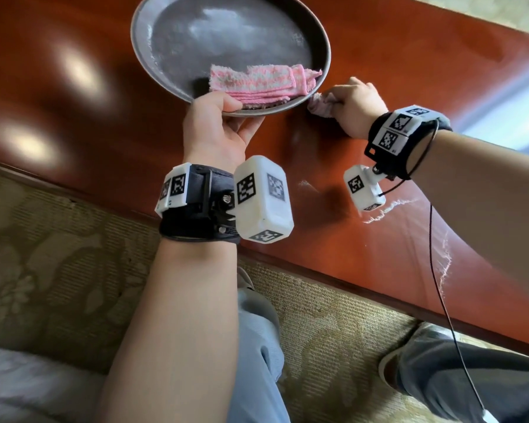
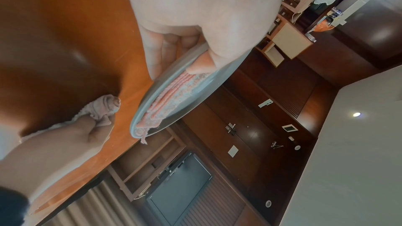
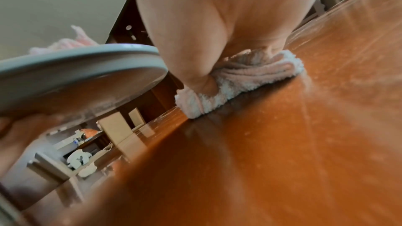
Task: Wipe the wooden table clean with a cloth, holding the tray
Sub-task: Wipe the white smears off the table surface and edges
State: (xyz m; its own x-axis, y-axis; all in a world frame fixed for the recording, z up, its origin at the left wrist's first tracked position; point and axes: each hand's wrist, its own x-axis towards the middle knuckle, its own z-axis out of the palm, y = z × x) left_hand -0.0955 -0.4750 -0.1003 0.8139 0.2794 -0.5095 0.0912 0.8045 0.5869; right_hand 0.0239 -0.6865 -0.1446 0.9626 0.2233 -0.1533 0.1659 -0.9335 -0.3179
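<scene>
A round grey tray [image 1: 153,50] is lifted off the red-brown wooden table [image 1: 74,123]. My left hand [image 1: 217,117] grips its near rim, thumb on top and fingers underneath. A folded pink-and-white cloth [image 1: 257,82] lies in the tray near the thumb. Just right of the tray, my right hand [image 1: 353,106] grips a bunched pale pink cloth [image 1: 319,106] and presses it onto the table. In the right wrist view this cloth [image 3: 239,82] touches the wood beside the raised tray [image 3: 76,63]. In the left wrist view the thumb pins the folded cloth [image 2: 172,94] against the tray [image 2: 195,90].
White streaks [image 1: 388,209] mark the table near its front edge by my right forearm. The table's front edge [image 1: 318,276] runs diagonally above a patterned carpet [image 1: 58,254]. My legs in light trousers [image 1: 257,346] are below. Dark cabinets [image 2: 250,109] stand beyond the table.
</scene>
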